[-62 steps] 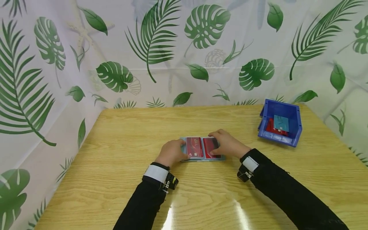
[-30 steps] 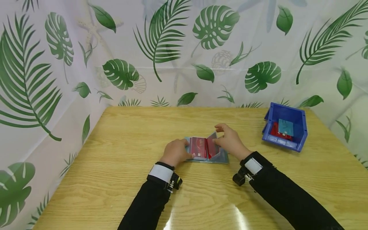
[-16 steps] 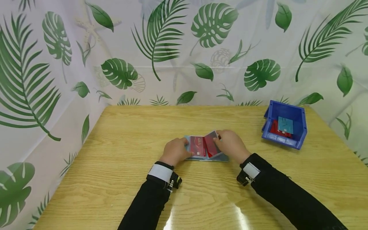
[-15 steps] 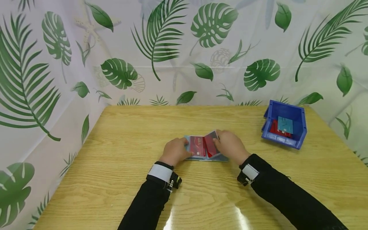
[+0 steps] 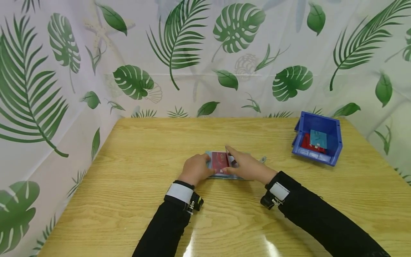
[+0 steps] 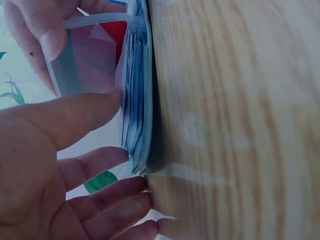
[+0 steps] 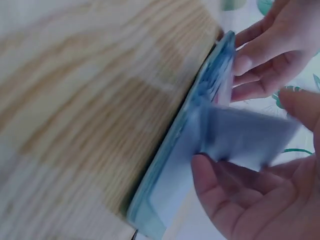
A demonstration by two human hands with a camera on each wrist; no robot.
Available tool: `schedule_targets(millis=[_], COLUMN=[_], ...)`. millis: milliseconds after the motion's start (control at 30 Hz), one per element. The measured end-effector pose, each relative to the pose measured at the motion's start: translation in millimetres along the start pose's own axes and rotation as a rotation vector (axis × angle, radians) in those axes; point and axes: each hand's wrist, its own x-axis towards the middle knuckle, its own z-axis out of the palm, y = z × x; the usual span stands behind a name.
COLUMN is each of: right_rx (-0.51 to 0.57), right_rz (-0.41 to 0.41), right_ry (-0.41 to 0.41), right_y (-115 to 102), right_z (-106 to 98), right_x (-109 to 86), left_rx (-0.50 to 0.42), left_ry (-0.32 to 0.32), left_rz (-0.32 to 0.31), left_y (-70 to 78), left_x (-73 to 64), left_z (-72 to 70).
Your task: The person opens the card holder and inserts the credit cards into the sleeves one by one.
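Observation:
A card holder point(image 5: 218, 176) with clear sleeves lies open on the table, a red card point(image 5: 219, 160) showing in its left sleeve. My left hand point(image 5: 194, 169) holds its left edge; in the left wrist view the thumb point(image 6: 85, 112) presses the sleeve stack and the fingers reach the outer edge. A sleeve page point(image 7: 247, 132) stands up from the spine in the right wrist view. My right hand point(image 5: 248, 167) pinches that page, fingertips near its free edge. Much of the holder's right half is hidden under the right hand. A small snap strap point(image 5: 263, 159) sticks out at the right.
At the back right of the wooden table point(image 5: 144, 150) sits a blue plastic bin point(image 5: 316, 123). Inside it lie a teal card point(image 5: 318, 139) and something red, apparently cards point(image 5: 307, 144). A leaf-patterned cloth point(image 5: 189, 96) hangs behind the table.
My right hand has lifted the right sleeve page and moved left with it, so it now stands upright near the spine. The left hand keeps its hold on the left edge.

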Motion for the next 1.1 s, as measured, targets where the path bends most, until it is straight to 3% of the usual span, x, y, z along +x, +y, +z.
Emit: schedule_targets(millis=[200, 467, 700, 967, 1100], right_rx=[-0.113, -0.077, -0.178, -0.291, -0.285], right_rz=[-0.072, -0.039, -0.014, 0.001, 0.002], right_ry=[0.048, 0.079, 0.200, 0.120, 0.161], right_y=[-1.7, 2.0, 14.2, 29.9, 42.7], right_z=[8.1, 7.6, 5.5, -12.7, -23.1], right_x=[3.9, 6.3, -10.0, -22.8, -28.9], left_rx=[0.014, 0.005, 0.017, 0.036, 0.065], left_ry=[0.010, 0.027, 0.071, 0.058, 0.017], left_rz=[0.017, 0.026, 0.026, 0.018, 0.013], left_y=[-1.1, -2.1, -1.0, 0.5, 1.8], left_x=[0.1, -0.3, -2.3, -0.8, -1.5], left_z=[0.1, 1.1, 3.0, 2.7, 4.6])
